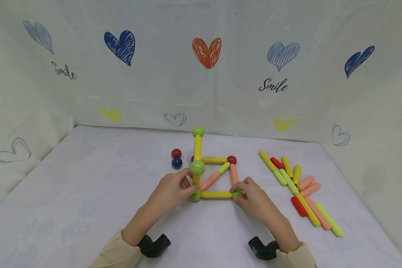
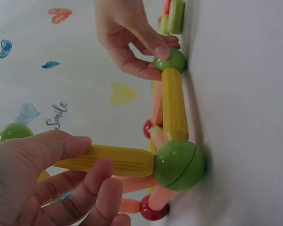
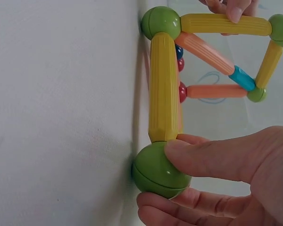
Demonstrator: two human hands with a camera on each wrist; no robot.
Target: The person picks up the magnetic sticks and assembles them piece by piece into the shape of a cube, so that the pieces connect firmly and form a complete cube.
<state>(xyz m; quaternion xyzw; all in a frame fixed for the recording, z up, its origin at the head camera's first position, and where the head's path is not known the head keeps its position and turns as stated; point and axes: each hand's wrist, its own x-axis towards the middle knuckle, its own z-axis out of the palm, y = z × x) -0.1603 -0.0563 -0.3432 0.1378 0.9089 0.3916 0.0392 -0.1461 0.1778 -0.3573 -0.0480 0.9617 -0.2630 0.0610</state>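
Note:
A frame of ball-and-stick building pieces stands on the table. My left hand [image 1: 171, 190] pinches its upright yellow stick [image 2: 120, 160], just above the front-left green ball [image 1: 195, 196]. With thumb and fingers, my right hand [image 1: 257, 201] grips the front-right green ball [image 3: 158, 172]. A yellow stick [image 1: 216, 194] joins these two balls along the table. Behind it, an orange and light-green diagonal reaches a red ball [image 1: 232, 159] at the back right. Upright side pieces rise to further green balls [image 1: 198, 131], and a blue-tipped orange stick [image 3: 207, 52] slants across that side.
A loose red ball [image 1: 176, 153] and a dark blue ball [image 1: 176, 163] lie left of the frame. To the right are several loose sticks [image 1: 289, 180] in yellow, red, green and orange. A white curtain [image 1: 241, 108] with hearts hangs behind the table.

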